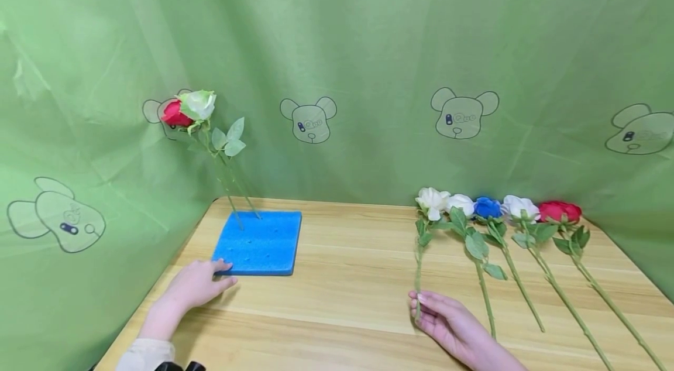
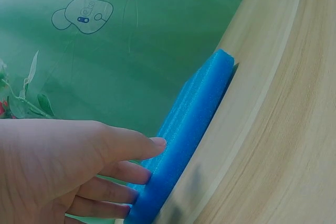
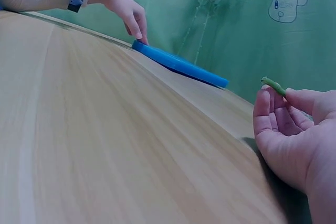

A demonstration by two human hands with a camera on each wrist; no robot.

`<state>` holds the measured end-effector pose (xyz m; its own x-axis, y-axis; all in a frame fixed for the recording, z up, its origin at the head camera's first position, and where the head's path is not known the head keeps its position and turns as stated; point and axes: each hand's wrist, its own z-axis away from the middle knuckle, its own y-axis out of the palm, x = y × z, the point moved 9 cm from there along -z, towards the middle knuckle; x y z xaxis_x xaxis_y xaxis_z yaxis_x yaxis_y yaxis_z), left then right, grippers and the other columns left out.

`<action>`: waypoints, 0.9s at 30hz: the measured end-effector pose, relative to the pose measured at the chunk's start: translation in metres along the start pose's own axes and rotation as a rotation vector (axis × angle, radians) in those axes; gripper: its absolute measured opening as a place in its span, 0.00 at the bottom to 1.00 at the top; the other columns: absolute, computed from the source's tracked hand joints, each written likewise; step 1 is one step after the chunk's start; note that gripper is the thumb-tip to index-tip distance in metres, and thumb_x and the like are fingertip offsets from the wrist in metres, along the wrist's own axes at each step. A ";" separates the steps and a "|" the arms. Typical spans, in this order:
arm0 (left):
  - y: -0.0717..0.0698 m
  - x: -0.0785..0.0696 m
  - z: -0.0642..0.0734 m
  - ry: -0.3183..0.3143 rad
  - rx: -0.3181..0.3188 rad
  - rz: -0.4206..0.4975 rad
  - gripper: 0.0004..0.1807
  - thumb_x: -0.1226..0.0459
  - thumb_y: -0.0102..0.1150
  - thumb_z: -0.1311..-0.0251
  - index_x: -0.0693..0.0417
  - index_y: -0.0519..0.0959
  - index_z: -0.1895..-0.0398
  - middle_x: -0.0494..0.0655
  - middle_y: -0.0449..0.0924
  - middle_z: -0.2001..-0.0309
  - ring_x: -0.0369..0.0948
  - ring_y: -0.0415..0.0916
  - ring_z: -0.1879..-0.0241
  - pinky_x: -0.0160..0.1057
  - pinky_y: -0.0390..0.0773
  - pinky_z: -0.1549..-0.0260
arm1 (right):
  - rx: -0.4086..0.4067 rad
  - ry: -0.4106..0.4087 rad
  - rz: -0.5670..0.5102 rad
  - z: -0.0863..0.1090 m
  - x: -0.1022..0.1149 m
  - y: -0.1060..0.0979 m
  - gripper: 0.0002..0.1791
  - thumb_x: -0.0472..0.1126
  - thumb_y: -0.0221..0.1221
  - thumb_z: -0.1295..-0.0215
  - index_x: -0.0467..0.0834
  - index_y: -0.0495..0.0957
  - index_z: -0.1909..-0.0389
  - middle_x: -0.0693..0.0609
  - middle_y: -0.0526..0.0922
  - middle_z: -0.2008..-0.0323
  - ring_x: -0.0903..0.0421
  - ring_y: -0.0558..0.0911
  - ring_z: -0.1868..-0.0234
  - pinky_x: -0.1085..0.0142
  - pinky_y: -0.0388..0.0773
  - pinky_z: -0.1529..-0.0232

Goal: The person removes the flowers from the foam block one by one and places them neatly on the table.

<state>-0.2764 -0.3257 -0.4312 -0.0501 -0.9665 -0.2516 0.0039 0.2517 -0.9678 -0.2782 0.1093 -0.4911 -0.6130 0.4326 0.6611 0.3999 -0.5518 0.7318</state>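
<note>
In the head view, my right hand pinches the lower stem of a cream-white artificial rose between thumb and fingers. The cut end of that stem sticks out past the fingertips in the right wrist view. My left hand touches the near left corner of a blue foam block, its fingers fairly straight. Several small holes dot the block's top. A red rose and a white rose with greenish outer petals stand in the block's far left part, leaning left.
Right of my right hand lie a white rose, a blue rose, another white rose and a red rose, stems toward me. A green curtain hangs behind the wooden table.
</note>
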 end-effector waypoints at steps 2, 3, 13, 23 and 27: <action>0.000 0.000 0.000 0.000 0.001 0.000 0.27 0.46 0.59 0.38 0.52 0.80 0.43 0.62 0.76 0.39 0.63 0.72 0.39 0.65 0.72 0.42 | -0.004 -0.001 0.019 0.003 0.002 -0.002 0.17 0.34 0.41 0.22 0.40 0.79 0.51 0.52 0.84 0.56 0.61 0.83 0.53 0.72 0.80 0.45; 0.000 -0.001 0.000 0.001 0.001 0.001 0.27 0.46 0.59 0.38 0.53 0.80 0.43 0.62 0.76 0.39 0.64 0.71 0.39 0.65 0.71 0.41 | -0.008 0.000 0.030 0.005 0.002 -0.003 0.16 0.35 0.41 0.22 0.40 0.79 0.51 0.52 0.84 0.56 0.61 0.83 0.53 0.71 0.80 0.45; 0.001 -0.002 -0.001 0.010 0.004 -0.013 0.29 0.43 0.59 0.39 0.52 0.80 0.43 0.62 0.77 0.40 0.64 0.73 0.40 0.64 0.73 0.43 | -0.048 0.013 0.182 0.026 0.016 -0.019 0.17 0.38 0.42 0.22 0.43 0.79 0.49 0.53 0.83 0.54 0.62 0.83 0.53 0.70 0.81 0.46; -0.001 -0.004 0.001 0.001 0.011 -0.006 0.28 0.44 0.59 0.39 0.52 0.80 0.43 0.63 0.76 0.40 0.64 0.72 0.40 0.64 0.72 0.43 | -0.181 0.004 0.389 0.034 0.034 -0.043 0.14 0.40 0.47 0.24 0.44 0.81 0.50 0.54 0.87 0.59 0.62 0.85 0.56 0.70 0.83 0.50; -0.002 -0.005 0.001 0.002 0.006 -0.006 0.28 0.45 0.59 0.39 0.52 0.80 0.43 0.63 0.76 0.40 0.64 0.73 0.40 0.64 0.72 0.43 | -0.257 -0.008 0.518 0.037 0.039 -0.050 0.13 0.41 0.51 0.26 0.42 0.79 0.48 0.53 0.88 0.60 0.61 0.86 0.58 0.70 0.84 0.52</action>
<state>-0.2748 -0.3219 -0.4278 -0.0519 -0.9680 -0.2455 0.0098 0.2453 -0.9694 -0.2970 0.1798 -0.4964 -0.3757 0.0653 0.9244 0.4674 -0.8480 0.2499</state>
